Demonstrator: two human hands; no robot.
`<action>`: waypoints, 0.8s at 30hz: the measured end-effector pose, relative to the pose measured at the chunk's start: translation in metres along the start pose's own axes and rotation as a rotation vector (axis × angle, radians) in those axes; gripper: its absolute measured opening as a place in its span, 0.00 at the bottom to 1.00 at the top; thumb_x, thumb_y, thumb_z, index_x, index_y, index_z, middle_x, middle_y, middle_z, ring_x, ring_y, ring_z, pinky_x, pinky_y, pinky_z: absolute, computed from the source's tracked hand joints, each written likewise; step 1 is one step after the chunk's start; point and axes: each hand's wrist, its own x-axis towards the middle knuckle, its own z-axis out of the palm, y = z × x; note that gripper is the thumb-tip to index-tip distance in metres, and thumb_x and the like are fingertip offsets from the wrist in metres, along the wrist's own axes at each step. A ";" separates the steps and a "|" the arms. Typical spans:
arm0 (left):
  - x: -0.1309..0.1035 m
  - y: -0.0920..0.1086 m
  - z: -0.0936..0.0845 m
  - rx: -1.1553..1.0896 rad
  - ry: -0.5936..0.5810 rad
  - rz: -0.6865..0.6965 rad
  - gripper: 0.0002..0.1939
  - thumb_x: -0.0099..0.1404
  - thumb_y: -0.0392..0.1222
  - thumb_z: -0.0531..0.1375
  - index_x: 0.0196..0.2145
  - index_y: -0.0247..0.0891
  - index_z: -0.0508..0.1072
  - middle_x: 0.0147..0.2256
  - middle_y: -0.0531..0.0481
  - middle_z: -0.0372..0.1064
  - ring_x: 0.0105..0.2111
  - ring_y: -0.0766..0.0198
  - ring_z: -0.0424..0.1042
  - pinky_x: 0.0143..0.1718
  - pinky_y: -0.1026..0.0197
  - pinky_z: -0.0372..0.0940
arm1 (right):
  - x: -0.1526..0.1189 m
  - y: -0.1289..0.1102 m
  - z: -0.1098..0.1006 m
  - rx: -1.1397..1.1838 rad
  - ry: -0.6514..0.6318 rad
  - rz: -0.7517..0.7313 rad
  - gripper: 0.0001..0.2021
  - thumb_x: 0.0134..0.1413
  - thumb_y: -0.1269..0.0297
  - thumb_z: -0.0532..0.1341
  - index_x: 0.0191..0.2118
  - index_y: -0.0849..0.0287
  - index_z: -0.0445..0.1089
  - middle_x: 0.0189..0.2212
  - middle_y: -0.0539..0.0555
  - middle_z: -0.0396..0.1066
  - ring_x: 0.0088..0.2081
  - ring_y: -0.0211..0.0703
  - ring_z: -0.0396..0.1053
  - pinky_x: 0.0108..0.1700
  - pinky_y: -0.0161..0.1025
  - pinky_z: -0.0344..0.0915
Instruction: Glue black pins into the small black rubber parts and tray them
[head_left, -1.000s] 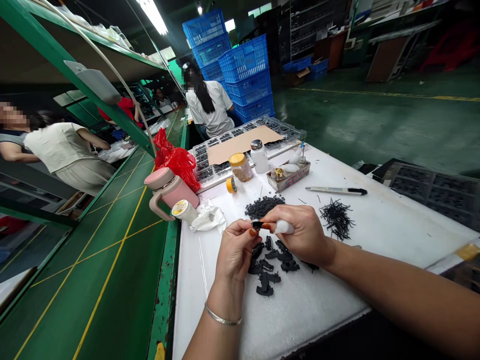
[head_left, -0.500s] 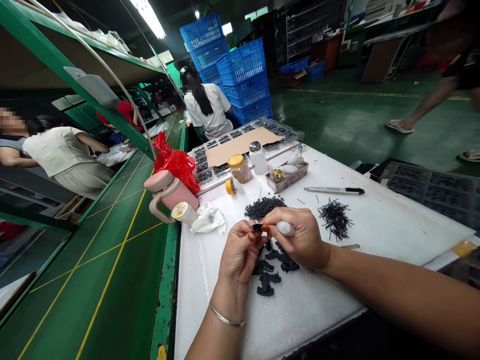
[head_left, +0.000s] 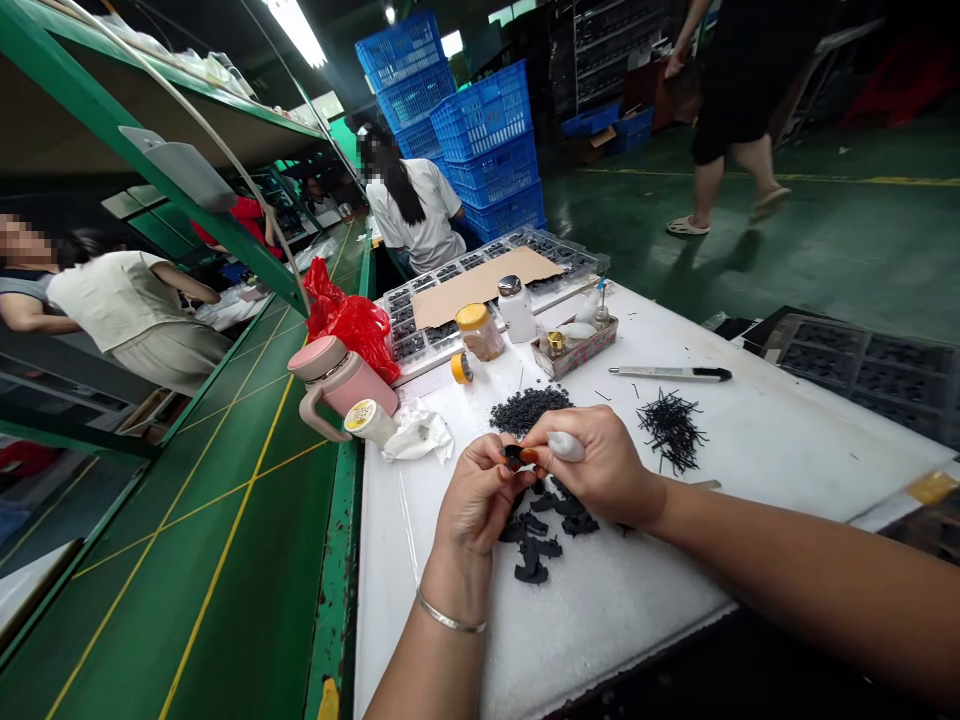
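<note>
My left hand [head_left: 474,497] pinches a small black part [head_left: 513,456] over the white tabletop [head_left: 585,620]. Close against it, my right hand [head_left: 604,462] is closed round a small white squeeze bottle [head_left: 566,447], its fingertips meeting the black part. Below and between the hands lie black curved pieces [head_left: 532,565], partly hidden by the fingers. Just beyond them is a heap of tiny black rings [head_left: 529,408]. Thin black pins [head_left: 670,428] form a pile to the right of my right hand.
A pink mug [head_left: 352,380], white bottle [head_left: 371,422] and crumpled tissue [head_left: 417,432] stand at left. Behind are a yellow-lidded jar [head_left: 480,335], small box [head_left: 574,350] and parts trays [head_left: 409,345]. A knife [head_left: 667,375] lies right. Co-workers sit beyond; a person walks at right.
The walking person at the right has moved left across the floor. Both hands keep their hold, with the black part and the white bottle tilted slightly differently.
</note>
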 end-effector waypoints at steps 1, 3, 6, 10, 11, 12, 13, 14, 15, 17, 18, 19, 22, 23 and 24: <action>0.000 0.000 0.000 0.007 -0.005 0.003 0.19 0.41 0.37 0.74 0.22 0.34 0.67 0.29 0.53 0.66 0.30 0.66 0.70 0.31 0.65 0.70 | 0.000 0.000 0.000 0.016 -0.012 0.029 0.05 0.49 0.73 0.60 0.25 0.63 0.71 0.20 0.50 0.70 0.22 0.34 0.64 0.26 0.32 0.59; 0.000 0.001 0.000 0.026 -0.025 0.000 0.18 0.41 0.36 0.74 0.22 0.33 0.67 0.29 0.53 0.66 0.30 0.65 0.70 0.31 0.64 0.70 | 0.001 0.001 0.000 0.078 -0.049 0.111 0.06 0.49 0.72 0.60 0.24 0.64 0.71 0.19 0.50 0.69 0.22 0.34 0.64 0.24 0.31 0.58; 0.000 0.002 0.000 0.056 -0.045 -0.003 0.18 0.41 0.36 0.74 0.21 0.33 0.67 0.28 0.53 0.65 0.28 0.66 0.70 0.31 0.64 0.69 | 0.001 0.002 0.001 0.213 -0.100 0.243 0.05 0.49 0.71 0.62 0.24 0.64 0.70 0.19 0.51 0.69 0.21 0.35 0.65 0.22 0.31 0.59; 0.001 0.002 -0.001 0.096 -0.043 0.028 0.17 0.42 0.36 0.73 0.20 0.33 0.67 0.28 0.53 0.65 0.28 0.66 0.70 0.30 0.64 0.68 | 0.002 0.002 0.002 0.333 -0.112 0.329 0.05 0.47 0.69 0.64 0.25 0.64 0.69 0.19 0.51 0.70 0.21 0.36 0.67 0.22 0.31 0.61; 0.001 0.002 -0.001 0.107 -0.040 0.038 0.16 0.42 0.36 0.73 0.20 0.33 0.67 0.28 0.53 0.65 0.27 0.65 0.70 0.30 0.64 0.68 | 0.002 0.002 0.002 0.347 -0.106 0.342 0.05 0.47 0.69 0.64 0.25 0.64 0.70 0.19 0.51 0.70 0.21 0.36 0.67 0.22 0.31 0.61; 0.002 0.002 -0.002 0.118 -0.035 0.048 0.16 0.43 0.36 0.73 0.20 0.33 0.67 0.27 0.53 0.65 0.27 0.65 0.70 0.30 0.64 0.68 | 0.003 0.002 0.002 0.355 -0.096 0.355 0.05 0.47 0.69 0.64 0.25 0.64 0.70 0.19 0.51 0.70 0.21 0.36 0.67 0.22 0.31 0.62; 0.003 0.002 -0.002 0.128 -0.023 0.059 0.16 0.43 0.36 0.73 0.20 0.34 0.67 0.28 0.53 0.65 0.27 0.65 0.70 0.30 0.63 0.68 | 0.004 0.002 0.002 0.359 -0.083 0.368 0.05 0.46 0.69 0.65 0.25 0.64 0.70 0.19 0.51 0.70 0.21 0.36 0.67 0.22 0.30 0.62; 0.003 0.002 -0.003 0.137 -0.005 0.070 0.16 0.43 0.37 0.73 0.20 0.34 0.68 0.28 0.52 0.65 0.28 0.65 0.70 0.30 0.63 0.68 | 0.005 0.001 0.001 0.362 -0.069 0.380 0.06 0.46 0.68 0.65 0.25 0.64 0.70 0.18 0.51 0.70 0.21 0.35 0.67 0.22 0.30 0.62; 0.004 0.002 -0.002 0.145 0.017 0.079 0.16 0.43 0.37 0.73 0.21 0.34 0.68 0.29 0.52 0.66 0.28 0.65 0.70 0.31 0.63 0.68 | 0.006 0.001 0.000 0.368 -0.057 0.391 0.06 0.46 0.68 0.66 0.25 0.64 0.70 0.18 0.51 0.70 0.20 0.35 0.67 0.22 0.30 0.62; 0.004 0.003 -0.001 0.168 0.069 0.095 0.16 0.42 0.38 0.74 0.24 0.35 0.71 0.29 0.52 0.66 0.29 0.66 0.69 0.31 0.64 0.69 | 0.008 0.001 -0.001 0.394 -0.031 0.413 0.07 0.45 0.67 0.66 0.25 0.65 0.70 0.18 0.50 0.70 0.20 0.35 0.67 0.22 0.30 0.63; 0.004 0.003 0.000 0.182 0.091 0.106 0.16 0.41 0.38 0.74 0.26 0.36 0.72 0.29 0.52 0.67 0.29 0.67 0.69 0.30 0.65 0.69 | 0.009 0.001 -0.002 0.412 -0.015 0.424 0.08 0.44 0.66 0.67 0.25 0.65 0.70 0.18 0.50 0.70 0.20 0.35 0.67 0.23 0.30 0.63; 0.003 0.003 0.001 0.196 0.109 0.120 0.17 0.41 0.38 0.74 0.29 0.36 0.73 0.29 0.52 0.67 0.29 0.67 0.68 0.30 0.66 0.69 | 0.010 0.002 -0.002 0.429 0.002 0.435 0.08 0.44 0.64 0.67 0.26 0.65 0.71 0.18 0.50 0.70 0.21 0.35 0.67 0.23 0.30 0.64; 0.002 0.003 0.004 0.246 0.132 0.185 0.18 0.43 0.38 0.73 0.33 0.37 0.74 0.29 0.52 0.68 0.29 0.68 0.67 0.29 0.67 0.70 | 0.012 0.004 -0.003 0.474 0.033 0.466 0.11 0.44 0.61 0.68 0.26 0.65 0.71 0.19 0.51 0.70 0.21 0.35 0.67 0.24 0.31 0.64; 0.002 0.003 0.004 0.268 0.135 0.206 0.18 0.44 0.38 0.73 0.34 0.37 0.74 0.29 0.51 0.69 0.30 0.68 0.68 0.30 0.67 0.70 | 0.013 0.004 -0.003 0.483 0.032 0.474 0.12 0.44 0.60 0.68 0.27 0.65 0.71 0.18 0.51 0.70 0.21 0.35 0.67 0.25 0.31 0.64; 0.002 0.002 0.004 0.293 0.141 0.225 0.17 0.45 0.37 0.72 0.34 0.37 0.74 0.29 0.51 0.69 0.30 0.67 0.68 0.30 0.68 0.69 | 0.013 0.005 -0.002 0.488 0.025 0.482 0.13 0.43 0.59 0.68 0.27 0.65 0.71 0.18 0.51 0.69 0.21 0.35 0.66 0.25 0.32 0.64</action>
